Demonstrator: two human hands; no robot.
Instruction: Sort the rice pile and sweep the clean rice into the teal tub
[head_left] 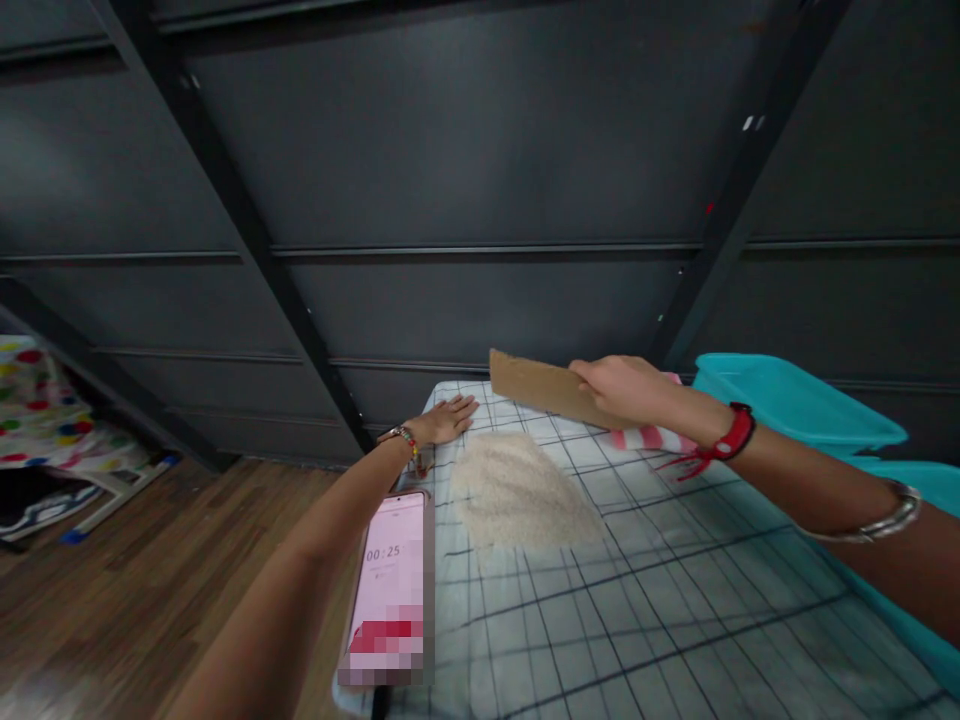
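A flat strip of brown cardboard (544, 388) is gripped at its right end by my right hand (626, 388), thumb and fingers closed over its upper edge. The strip stands on its long edge toward the far side of the table. In front of it spreads a low, pale heap of grains like sand or rice (525, 490); the exact kind is too fine to tell. My left hand (448, 418) lies flat on the cloth at the far left corner, fingers stretched out, with nothing in it. The heap sits just to its right, apart from it.
A phone (391, 590) showing a timer lies at the table's left edge. The checked cloth (660, 600) covers the table. A pink-and-white striped item (651, 438) is partly behind my right hand. Turquoise tubs (795, 400) stand at right. A dark panelled wall (487, 150) rises behind.
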